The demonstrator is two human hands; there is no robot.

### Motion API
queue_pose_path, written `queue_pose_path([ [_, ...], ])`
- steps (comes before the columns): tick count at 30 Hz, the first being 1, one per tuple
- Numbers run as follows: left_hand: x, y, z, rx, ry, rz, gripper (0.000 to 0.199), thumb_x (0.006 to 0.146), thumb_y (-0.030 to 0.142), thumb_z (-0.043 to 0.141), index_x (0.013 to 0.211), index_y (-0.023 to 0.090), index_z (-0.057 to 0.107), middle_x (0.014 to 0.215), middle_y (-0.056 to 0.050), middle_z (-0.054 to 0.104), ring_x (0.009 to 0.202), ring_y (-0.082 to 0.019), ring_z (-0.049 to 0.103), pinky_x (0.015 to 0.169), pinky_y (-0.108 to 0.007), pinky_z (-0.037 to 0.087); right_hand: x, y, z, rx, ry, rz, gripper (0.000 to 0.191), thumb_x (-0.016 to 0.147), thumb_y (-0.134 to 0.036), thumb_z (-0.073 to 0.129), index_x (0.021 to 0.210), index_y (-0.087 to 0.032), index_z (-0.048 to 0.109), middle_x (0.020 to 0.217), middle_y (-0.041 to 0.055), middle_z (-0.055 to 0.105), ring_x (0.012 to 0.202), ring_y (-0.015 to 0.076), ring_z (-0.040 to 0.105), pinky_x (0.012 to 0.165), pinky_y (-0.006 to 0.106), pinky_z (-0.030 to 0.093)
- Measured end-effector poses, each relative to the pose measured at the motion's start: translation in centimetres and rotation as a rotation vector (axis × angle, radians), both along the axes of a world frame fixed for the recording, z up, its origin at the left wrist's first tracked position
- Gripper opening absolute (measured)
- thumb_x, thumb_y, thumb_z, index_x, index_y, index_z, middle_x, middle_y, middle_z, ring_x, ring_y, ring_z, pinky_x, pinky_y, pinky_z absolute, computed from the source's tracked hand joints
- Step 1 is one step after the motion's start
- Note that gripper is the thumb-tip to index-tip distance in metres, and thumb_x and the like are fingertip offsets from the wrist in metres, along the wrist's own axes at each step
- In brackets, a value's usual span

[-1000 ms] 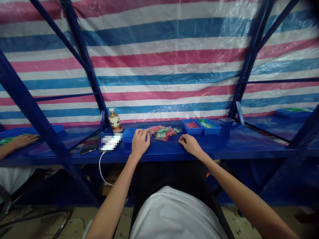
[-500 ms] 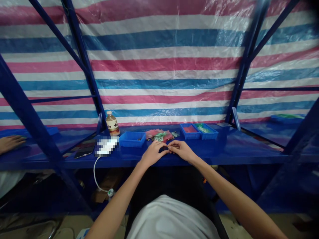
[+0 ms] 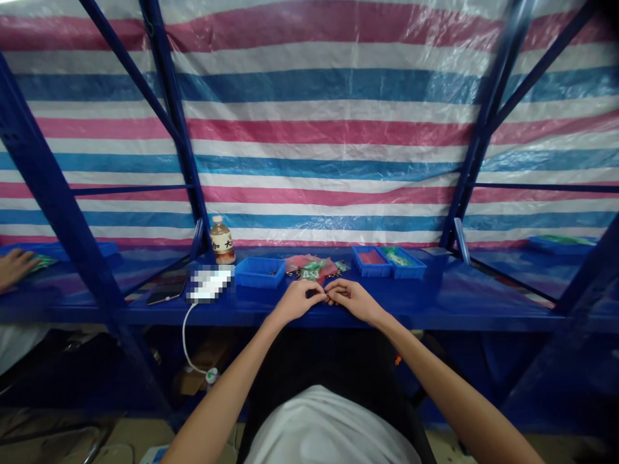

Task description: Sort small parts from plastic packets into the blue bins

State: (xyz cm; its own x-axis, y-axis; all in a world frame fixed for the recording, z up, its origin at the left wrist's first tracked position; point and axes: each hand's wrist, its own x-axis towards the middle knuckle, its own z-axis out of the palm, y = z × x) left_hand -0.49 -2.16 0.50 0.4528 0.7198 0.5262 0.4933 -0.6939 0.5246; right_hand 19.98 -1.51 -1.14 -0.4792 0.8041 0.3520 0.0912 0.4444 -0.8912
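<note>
My left hand [image 3: 294, 301] and my right hand [image 3: 351, 299] meet at the front of the blue steel shelf [image 3: 449, 303], fingertips together on a tiny dark part [image 3: 325, 295]. Its exact shape is hidden by my fingers. Just behind my left hand stands a blue plastic bin [image 3: 260, 272] holding a few small dark pieces. Pink and green plastic bags [image 3: 309, 265] lie behind my fingertips, with small metal bits scattered around them.
Two small blue trays [image 3: 371, 262] [image 3: 405, 264] stand to the right of the bags. On the left are a plastic bottle [image 3: 222, 243], a phone [image 3: 167, 291] and a blurred white object [image 3: 209, 285] with a cable. A co-worker's hand [image 3: 14, 267] rests at far left. Blue uprights and a striped tarp surround the shelf.
My hands have come together from apart, and my left hand has moved off the blue bin, which now shows fully. Since half a second ago they have barely moved.
</note>
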Motion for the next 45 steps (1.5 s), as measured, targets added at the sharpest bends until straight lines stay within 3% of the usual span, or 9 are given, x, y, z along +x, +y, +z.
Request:
queue_pose_path([
  [5, 0.1, -0.2, 0.1, 0.008, 0.0, 0.051, 0.02, 0.088, 0.034, 0.057, 0.084, 0.02, 0.071, 0.085, -0.001, 0.072, 0.077, -0.017, 0.062, 0.071, -0.026, 0.045, 0.0, -0.1, 0.1, 0.032, -0.086, -0.085, 0.034, 0.083, -0.041, 0.063, 0.104, -0.015, 0.063, 0.087, 0.0062, 0.07, 0.078, 0.0172, 0.065, 0.074, 0.031, 0.052],
  [14, 0.1, 0.1, -0.3, 0.069, 0.01, 0.118, 0.019, 0.09, 0.031, 0.054, 0.083, 0.021, 0.069, 0.085, -0.001, 0.071, 0.08, -0.017, 0.063, 0.072, -0.026, 0.044, -0.6, -1.2, 0.4, 0.37, -0.277, -0.26, 0.03, 0.083, -0.037, 0.066, 0.106, -0.018, 0.066, 0.094, 0.0055, 0.069, 0.083, 0.0175, 0.062, 0.076, 0.03, 0.048],
  [20, 0.0, 0.3, -0.2, 0.04, -0.03, 0.092, 0.02, 0.09, 0.033, 0.054, 0.087, 0.022, 0.071, 0.087, -0.001, 0.072, 0.078, -0.018, 0.064, 0.073, -0.027, 0.046, -0.5, -0.9, 0.1, 0.394, -0.298, -0.307, 0.024, 0.088, -0.031, 0.059, 0.108, -0.019, 0.065, 0.097, 0.0061, 0.068, 0.086, 0.0178, 0.062, 0.078, 0.03, 0.048],
  [28, -0.7, 1.2, -0.7, 0.088, -0.173, 0.222, 0.017, 0.086, 0.034, 0.061, 0.084, 0.023, 0.073, 0.088, -0.002, 0.074, 0.082, -0.019, 0.066, 0.075, -0.029, 0.05, -0.5, -1.1, 0.2, 0.399, -0.297, -0.314, 0.023, 0.089, -0.031, 0.057, 0.107, -0.02, 0.065, 0.098, 0.006, 0.068, 0.088, 0.0188, 0.062, 0.079, 0.032, 0.049],
  [33, -1.5, 1.6, -0.8, 0.146, -0.273, 0.322, 0.018, 0.085, 0.036, 0.062, 0.083, 0.024, 0.074, 0.086, -0.002, 0.074, 0.082, -0.02, 0.065, 0.077, -0.032, 0.051, -0.6, -1.2, 0.3, 0.391, -0.313, -0.317, 0.023, 0.089, -0.033, 0.056, 0.106, -0.021, 0.065, 0.097, 0.0057, 0.067, 0.09, 0.02, 0.062, 0.08, 0.033, 0.048],
  [38, -2.9, 1.2, 0.5, 0.328, -0.257, 0.469, 0.017, 0.087, 0.033, 0.059, 0.082, 0.024, 0.073, 0.083, -0.002, 0.072, 0.082, -0.02, 0.061, 0.079, -0.033, 0.049, -0.6, -1.3, 0.3, 0.388, -0.319, -0.319, 0.022, 0.089, -0.032, 0.056, 0.106, -0.022, 0.066, 0.096, 0.0053, 0.066, 0.09, 0.0198, 0.061, 0.08, 0.032, 0.048],
  [42, -4.9, 1.1, 1.6, 0.487, -0.209, 0.624, 0.021, 0.09, 0.034, 0.055, 0.082, 0.023, 0.07, 0.085, -0.003, 0.07, 0.087, -0.021, 0.057, 0.082, -0.034, 0.045, -0.7, -1.3, 0.3, 0.395, -0.316, -0.324, 0.021, 0.088, -0.032, 0.056, 0.104, -0.023, 0.065, 0.095, 0.0049, 0.066, 0.088, 0.0203, 0.061, 0.079, 0.033, 0.049],
  [45, -6.6, 1.5, 2.1, 0.506, -0.132, 0.782, 0.021, 0.09, 0.033, 0.052, 0.082, 0.022, 0.068, 0.084, -0.004, 0.069, 0.087, -0.024, 0.056, 0.084, -0.036, 0.043, -0.7, -1.4, 0.3, 0.398, -0.312, -0.323, 0.02, 0.088, -0.032, 0.055, 0.103, -0.024, 0.065, 0.094, 0.0048, 0.066, 0.089, 0.0211, 0.061, 0.079, 0.034, 0.049],
])
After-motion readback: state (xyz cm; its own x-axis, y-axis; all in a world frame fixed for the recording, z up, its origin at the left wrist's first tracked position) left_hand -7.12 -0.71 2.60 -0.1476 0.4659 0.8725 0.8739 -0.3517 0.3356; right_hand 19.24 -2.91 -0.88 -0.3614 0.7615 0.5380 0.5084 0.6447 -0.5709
